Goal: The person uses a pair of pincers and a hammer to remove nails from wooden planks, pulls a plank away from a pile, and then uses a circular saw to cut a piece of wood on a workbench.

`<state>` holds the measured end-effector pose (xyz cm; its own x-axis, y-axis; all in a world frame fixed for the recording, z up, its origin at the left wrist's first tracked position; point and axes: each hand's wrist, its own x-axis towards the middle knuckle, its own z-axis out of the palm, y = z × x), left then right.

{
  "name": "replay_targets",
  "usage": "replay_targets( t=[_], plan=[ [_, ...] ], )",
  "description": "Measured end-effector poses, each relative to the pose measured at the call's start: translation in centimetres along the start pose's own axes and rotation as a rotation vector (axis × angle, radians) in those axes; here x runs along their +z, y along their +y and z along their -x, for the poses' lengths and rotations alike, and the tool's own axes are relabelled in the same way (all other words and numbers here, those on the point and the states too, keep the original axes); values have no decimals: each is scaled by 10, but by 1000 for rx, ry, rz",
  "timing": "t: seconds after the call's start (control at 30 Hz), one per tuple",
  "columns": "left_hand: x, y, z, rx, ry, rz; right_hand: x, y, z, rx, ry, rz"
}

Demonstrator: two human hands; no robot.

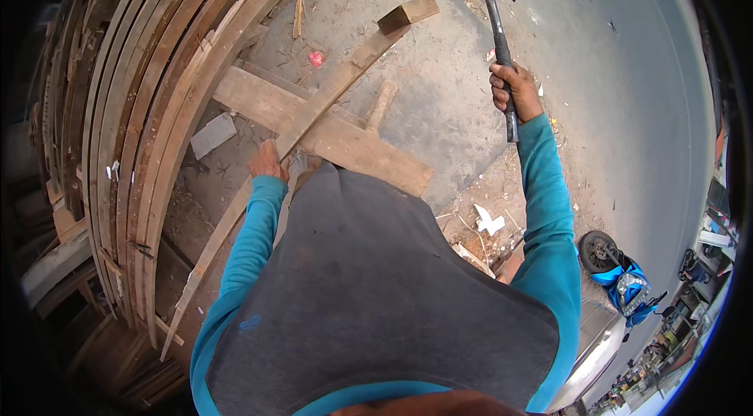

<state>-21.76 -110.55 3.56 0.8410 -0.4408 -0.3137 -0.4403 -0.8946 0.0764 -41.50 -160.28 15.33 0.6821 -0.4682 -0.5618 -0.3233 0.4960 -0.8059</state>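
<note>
A claw hammer (498,30) with a black grip is raised out to the right, my right hand (514,90) wrapped round its handle. Its metal head points away from me. My left hand (269,161) is closed on the edge of a long narrow wooden batten (320,101), its fingers partly hidden. The batten slants from the lower left to the upper middle and crosses over a wide plank (376,157) in front of me. At the batten's far end is a short wooden block (409,14). Against the plank's far side, a short wooden stub (382,105) sticks out.
Long boards (157,102) are stacked along the left. A pale flat piece (213,135) and a red scrap (316,58) lie on the dusty ground. White debris (489,220) is near my right forearm. A blue motorcycle (623,283) stands at the lower right beside the grey road.
</note>
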Motion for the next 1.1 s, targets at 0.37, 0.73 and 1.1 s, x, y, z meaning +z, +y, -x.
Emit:
replay_targets(
  t=[0.37, 0.73, 1.1],
  plan=[
    [-6, 5, -3, -33, -61, -31, 77, 64, 65, 19, -241, 292],
    [-34, 29, -33, -196, 27, 208, 94, 116, 119, -115, -18, 416],
    [-39, -54, -18, -104, 152, 245, 103, 176, 173, -94, 404, 318]
  ],
)
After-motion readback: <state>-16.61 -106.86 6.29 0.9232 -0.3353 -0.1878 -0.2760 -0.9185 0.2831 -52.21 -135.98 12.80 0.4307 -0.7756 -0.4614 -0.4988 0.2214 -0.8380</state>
